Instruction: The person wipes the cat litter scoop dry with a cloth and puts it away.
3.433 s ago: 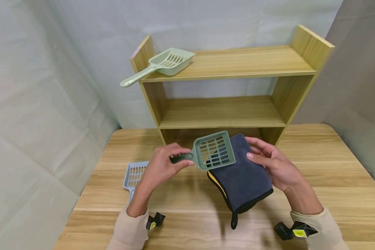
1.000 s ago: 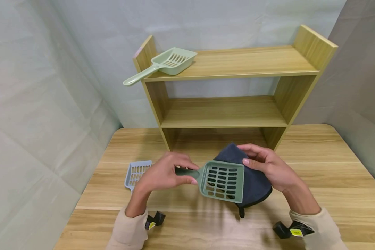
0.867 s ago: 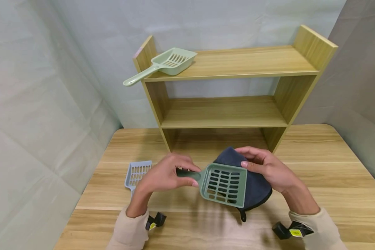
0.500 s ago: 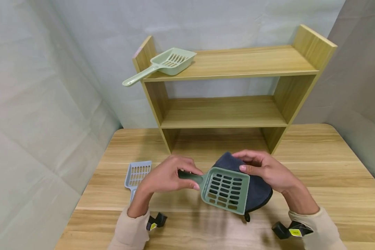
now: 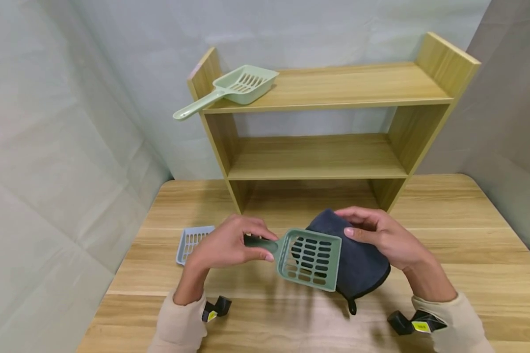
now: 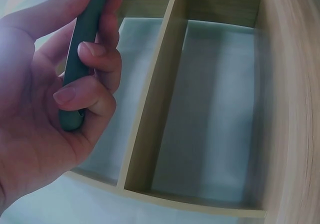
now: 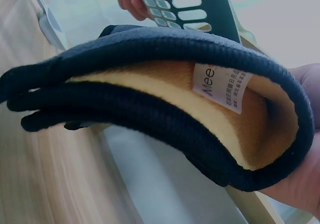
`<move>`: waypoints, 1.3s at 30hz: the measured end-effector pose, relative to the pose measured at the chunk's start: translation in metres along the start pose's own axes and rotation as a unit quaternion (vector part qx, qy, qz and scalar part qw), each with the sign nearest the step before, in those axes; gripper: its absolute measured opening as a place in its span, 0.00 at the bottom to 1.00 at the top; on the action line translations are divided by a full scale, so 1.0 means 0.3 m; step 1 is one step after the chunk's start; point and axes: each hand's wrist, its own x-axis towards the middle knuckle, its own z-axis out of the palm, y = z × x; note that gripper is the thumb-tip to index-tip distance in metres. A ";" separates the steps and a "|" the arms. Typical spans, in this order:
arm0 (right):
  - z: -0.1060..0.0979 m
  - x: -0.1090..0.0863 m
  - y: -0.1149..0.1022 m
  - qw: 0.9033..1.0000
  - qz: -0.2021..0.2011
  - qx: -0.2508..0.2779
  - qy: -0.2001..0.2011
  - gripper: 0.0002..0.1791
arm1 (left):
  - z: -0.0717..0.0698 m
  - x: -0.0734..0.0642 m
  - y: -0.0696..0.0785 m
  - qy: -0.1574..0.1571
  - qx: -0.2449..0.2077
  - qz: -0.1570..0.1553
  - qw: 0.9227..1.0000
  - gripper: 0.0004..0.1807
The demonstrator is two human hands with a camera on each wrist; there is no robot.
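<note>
My left hand grips the handle of a dark green litter scoop above the table, its slotted head pointing right. In the left wrist view the fingers wrap round the handle. My right hand holds a folded dark grey cleaning cloth with black edging and a hanging loop, thumb on top and fingers behind. The scoop's head overlaps the cloth's left part in the head view. Seen from the right wrist, the folds of the cloth open onto a yellow inner side with a white label.
A wooden shelf unit stands at the back of the table. On its top board a pale green litter scoop lies at the left, handle jutting past the edge. A light blue scoop lies on the table, partly behind my left hand.
Since the first frame, the scoop has come down across the cloth and tilted. In the last half second it has shifted left and slightly up, uncovering more cloth, while my right hand rose slightly.
</note>
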 end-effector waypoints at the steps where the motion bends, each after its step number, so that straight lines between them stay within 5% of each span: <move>1: 0.003 0.002 0.000 1.000 0.003 0.003 0.002 0.20 | 0.003 0.002 0.001 0.001 -0.001 0.001 1.000 0.15; 11: 0.019 0.009 0.006 1.000 -0.008 -0.025 0.014 0.20 | 0.032 0.024 0.008 -0.004 -0.008 0.024 1.000 0.15; 18: 0.014 0.003 -0.006 1.000 -0.005 -0.021 0.018 0.21 | 0.022 0.012 0.013 0.006 -0.015 0.000 1.000 0.16; 33: -0.022 -0.011 -0.013 0.993 0.005 0.119 -0.021 0.23 | -0.011 -0.007 0.010 0.039 0.020 -0.031 0.999 0.16; 39: -0.017 -0.006 -0.014 0.992 0.008 0.125 -0.011 0.23 | -0.022 -0.013 0.009 0.047 0.028 -0.058 0.997 0.17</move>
